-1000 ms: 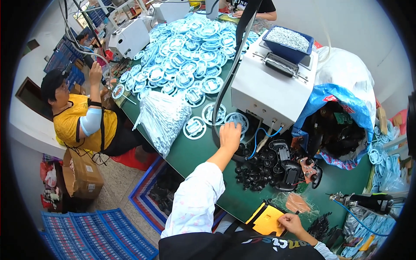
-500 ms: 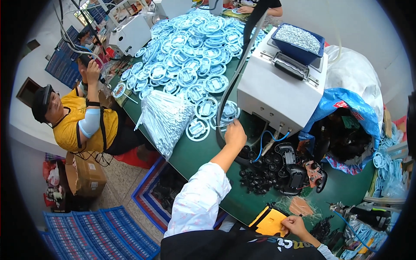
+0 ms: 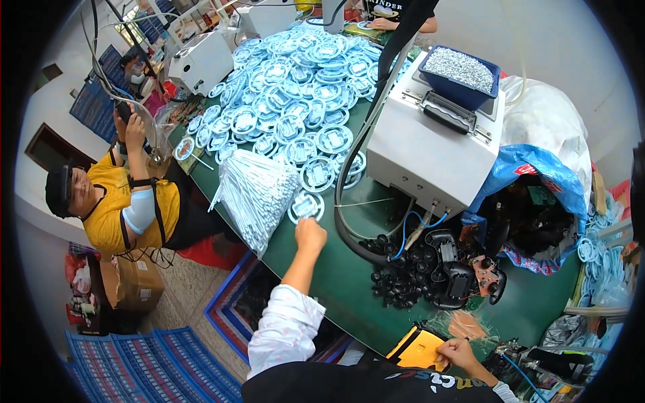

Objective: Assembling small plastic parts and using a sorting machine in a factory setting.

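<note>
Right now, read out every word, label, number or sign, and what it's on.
I can't copy wording, only place it:
Wearer's dark top: coloured and white letters.
Co-worker's black shirt: pale letters.
Blue sack: white marks on red, unclear.
Cardboard box: label too small to read.

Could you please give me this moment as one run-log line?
left hand: at near edge of light-blue ring | right hand: at yellow item | nearby: bagged pale sticks, black parts
</note>
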Motion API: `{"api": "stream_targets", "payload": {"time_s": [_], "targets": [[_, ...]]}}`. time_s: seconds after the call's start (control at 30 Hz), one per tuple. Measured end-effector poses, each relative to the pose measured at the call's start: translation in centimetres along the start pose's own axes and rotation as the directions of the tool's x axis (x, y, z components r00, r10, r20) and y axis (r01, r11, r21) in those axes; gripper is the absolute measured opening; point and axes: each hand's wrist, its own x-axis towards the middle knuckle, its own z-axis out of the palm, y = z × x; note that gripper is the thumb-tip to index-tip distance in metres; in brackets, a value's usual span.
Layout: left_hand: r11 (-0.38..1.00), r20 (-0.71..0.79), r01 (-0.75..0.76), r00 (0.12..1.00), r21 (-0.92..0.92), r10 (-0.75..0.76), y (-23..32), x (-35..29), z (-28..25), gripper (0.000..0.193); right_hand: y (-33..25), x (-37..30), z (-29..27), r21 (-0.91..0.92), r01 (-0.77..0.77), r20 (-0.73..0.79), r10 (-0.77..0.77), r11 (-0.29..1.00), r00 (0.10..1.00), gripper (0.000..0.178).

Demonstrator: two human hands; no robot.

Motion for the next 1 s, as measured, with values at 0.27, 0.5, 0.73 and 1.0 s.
{"api": "stream_targets", "payload": {"time_s": [0.27, 0.5, 0.73, 1.0], "targets": [[0.873, -0.237, -0.366, 0.924, -0.322, 0.299, 6.0, 0.6, -0.8, 0.036, -0.2, 0.2, -0.6, -0.025, -0.062, -0.013, 0.061, 0.998, 0.998, 0.020], [0.726, -0.010, -0.483, 0.835, -0.490, 0.550, 9.2, -0.3, 6.7, 0.036, -0.5, 0.2, 0.0, -0.044, -0.092, -0.014, 0.091, 0.995, 0.996, 0.023], [0.790, 0.084, -0.485, 0.831, -0.374, 0.550, 12.2, -0.4, 11.4, 0.054, -0.7, -0.2, 0.5, -0.025, -0.085, -0.052, 0.084, 0.996, 0.995, 0.025], [0.804, 0.657, 0.048, 0.607, -0.592, 0.447, 13.2, -1.3, 7.7, 0.070, -0.5, 0.0, 0.1, -0.032, -0.085, -0.063, 0.082, 0.996, 0.995, 0.025]]}}
